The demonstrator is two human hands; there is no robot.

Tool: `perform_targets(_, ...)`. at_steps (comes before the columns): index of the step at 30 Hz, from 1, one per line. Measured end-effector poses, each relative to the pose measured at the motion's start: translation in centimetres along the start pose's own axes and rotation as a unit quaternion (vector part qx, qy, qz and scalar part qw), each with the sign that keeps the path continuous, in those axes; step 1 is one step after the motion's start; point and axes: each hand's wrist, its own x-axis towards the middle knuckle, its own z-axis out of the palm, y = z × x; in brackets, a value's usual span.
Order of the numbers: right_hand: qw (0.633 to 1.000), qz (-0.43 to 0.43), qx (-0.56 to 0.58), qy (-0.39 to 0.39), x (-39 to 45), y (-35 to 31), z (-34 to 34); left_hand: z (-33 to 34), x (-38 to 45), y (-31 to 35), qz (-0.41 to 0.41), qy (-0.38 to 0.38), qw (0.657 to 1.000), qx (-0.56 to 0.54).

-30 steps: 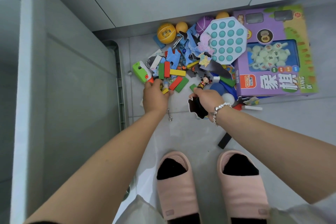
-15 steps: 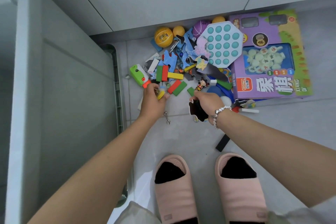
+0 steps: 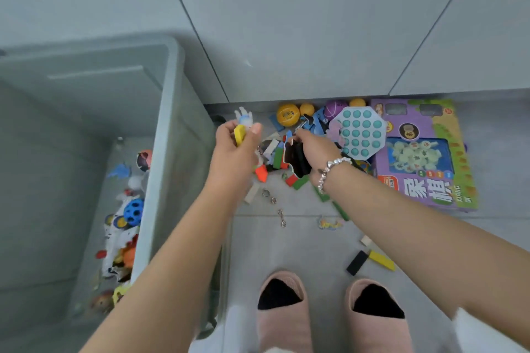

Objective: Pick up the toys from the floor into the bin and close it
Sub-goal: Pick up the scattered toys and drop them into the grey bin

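Meanwhile left hand grips yellow block (and, seemingly, a figurine).

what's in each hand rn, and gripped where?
Left hand: yellow block and a small white-blue figure, pinched at their lower ends between thumb and fingers. Right hand: dark flat pieces, grip along their upper edge; exact contact unclear.

Scattered toys beside open grey bin
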Motion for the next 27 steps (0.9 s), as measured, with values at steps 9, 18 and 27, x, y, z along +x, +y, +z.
perform_targets(9,0.982,-0.124,0.071,-0.121,-8.9,-10.5,11.5,-11.3,-9.0,3.8,0.035,0.128,0.984,-0.122)
perform_targets(18,0.956,-0.236,-0.031,-0.172,-12.5,-9.6,17.3,-15.4,-9.5,1.2,-0.063,0.228,0.969,-0.075)
perform_targets(27,0.943,-0.211,0.067,-0.247,-12.2,-9.5,13.1,-12.8,-9.3,1.8,-0.006,0.204,0.976,-0.072)
